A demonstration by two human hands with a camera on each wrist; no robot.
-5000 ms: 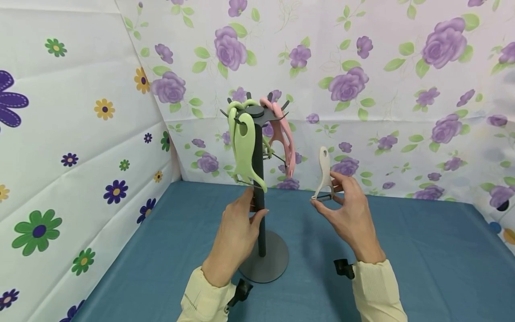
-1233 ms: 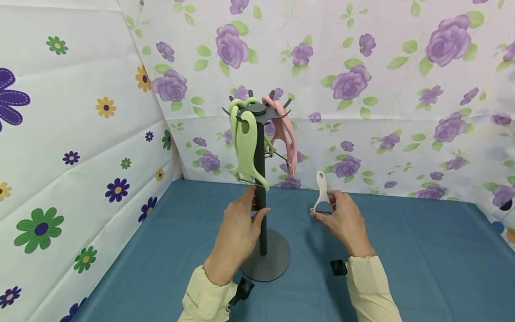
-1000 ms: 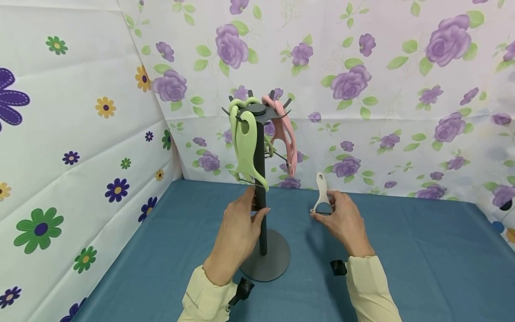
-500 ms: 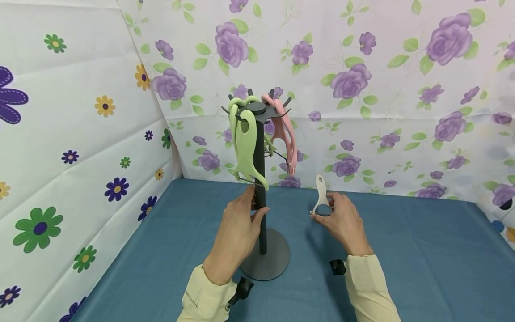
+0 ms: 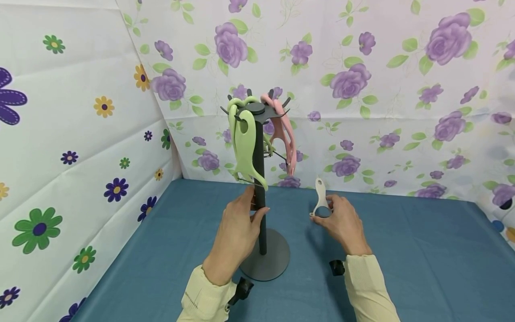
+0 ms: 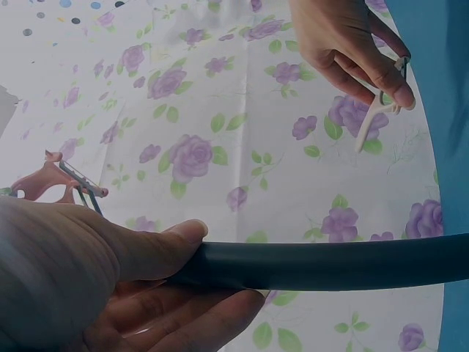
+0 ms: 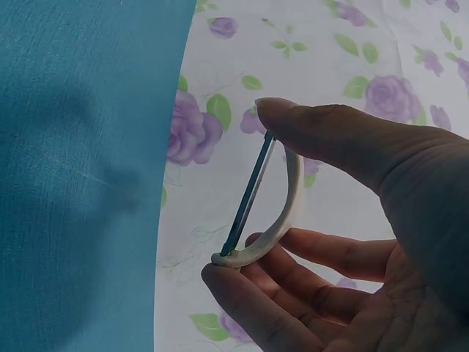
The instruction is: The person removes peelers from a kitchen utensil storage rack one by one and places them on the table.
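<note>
- The step in hand, as I judge it: one hand steadies the dark stand [image 5: 263, 241] while the other holds the white peeler [image 5: 320, 190] apart from it.
- The white peeler is to the right of the stand, above the blue table [image 5: 434, 268], and its handle points up with the hole at the top.
- The left hand [image 5: 235, 232] grips the post below the green peelers [image 5: 244, 145], the thumb on the right side and fingers behind.
- The right hand [image 5: 343, 221] pinches the white peeler by its head; in the right wrist view, thumb and fingertips are at opposite ends of the blade [image 7: 249, 194].
- Both forearms reach in from the near side, wrists well apart.
- The pink peelers [image 5: 286, 134] hang at the right of the stand's top.
- The next move probably calls for a firm post and a light pinch, with fingertips away from the blade's edge.
</note>
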